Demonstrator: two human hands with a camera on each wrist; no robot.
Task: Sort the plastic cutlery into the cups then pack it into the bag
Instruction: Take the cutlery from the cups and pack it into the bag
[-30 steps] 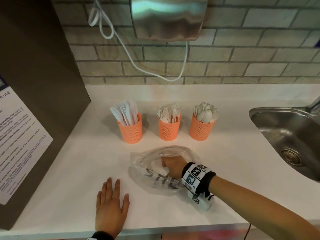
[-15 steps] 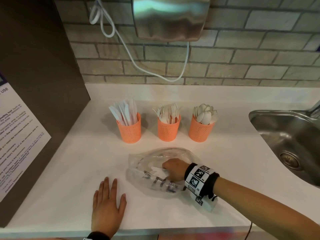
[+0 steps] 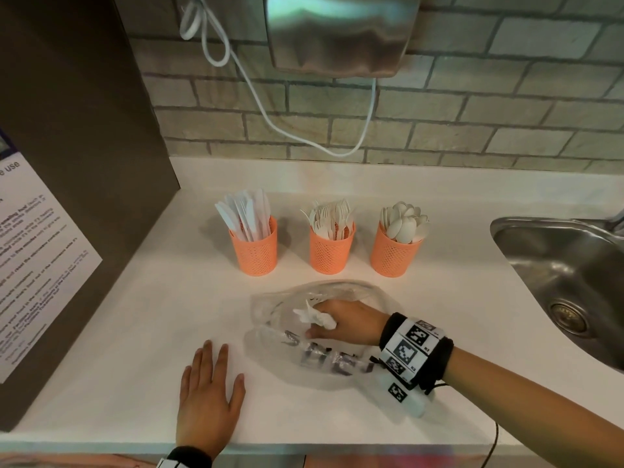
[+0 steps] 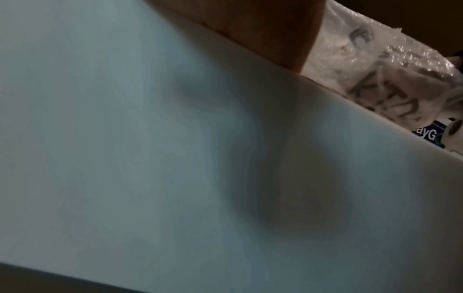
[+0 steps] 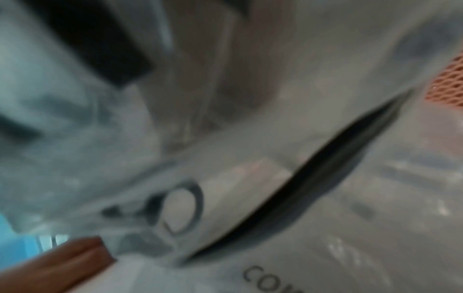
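Observation:
Three orange mesh cups stand in a row at the back of the white counter [image 3: 135, 332]. The left cup [image 3: 255, 246] holds white knives, the middle cup [image 3: 331, 248] forks, the right cup [image 3: 393, 251] spoons. In front of them lies a clear plastic bag [image 3: 304, 359] with dark lettering, also seen in the left wrist view [image 4: 375, 69] and, blurred, in the right wrist view [image 5: 250, 178]. My right hand [image 3: 320, 324] grips a bunch of the bag's film with curled fingers. Left of the bag, my left hand [image 3: 211, 390] rests flat on the counter, fingers straight, holding nothing.
A steel sink [image 3: 567, 282] is set into the counter at the right. A dark panel [image 3: 84, 163] with a printed notice [image 3: 33, 265] walls off the left. A metal hand dryer [image 3: 341, 32] and its white cable [image 3: 304, 140] hang on the brick wall behind.
My right hand has gathered more of the bag's film, and a white bunch now shows at its fingers. The left hand and the cups have stayed put.

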